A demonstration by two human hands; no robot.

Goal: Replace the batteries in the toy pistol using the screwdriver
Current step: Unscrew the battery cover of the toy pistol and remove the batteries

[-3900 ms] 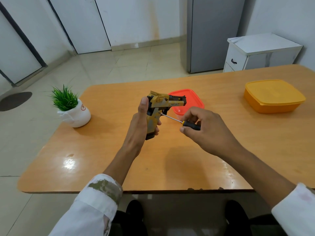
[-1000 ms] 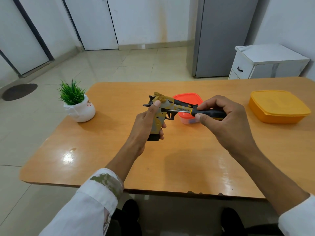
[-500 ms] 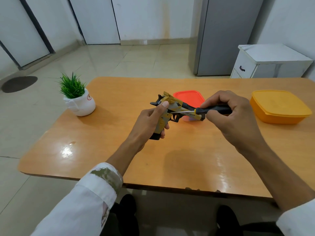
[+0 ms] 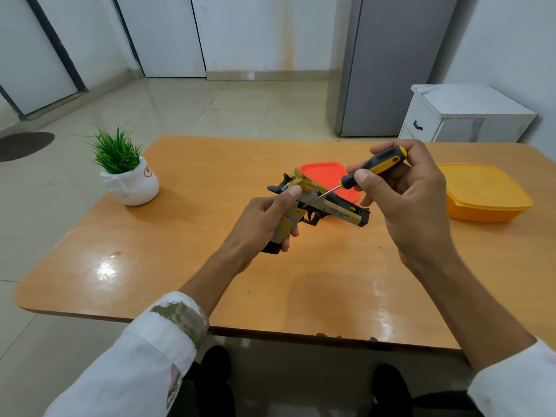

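Note:
The yellow and black toy pistol is held above the wooden table by its grip in my left hand, barrel pointing right, thumb resting on the frame. My right hand grips the black and yellow handle of the screwdriver. Its thin shaft slants down and left, and the tip rests on the pistol's side just beside my left thumb. No batteries are visible.
A small container with a red lid sits right behind the pistol. A larger orange lidded box stands at the right. A potted green plant is at the table's left. A white cabinet stands beyond.
The pistol has gone from upright to lying with the barrel pointing right. My right hand has raised the screwdriver handle, so the shaft now slants down onto the pistol's side.

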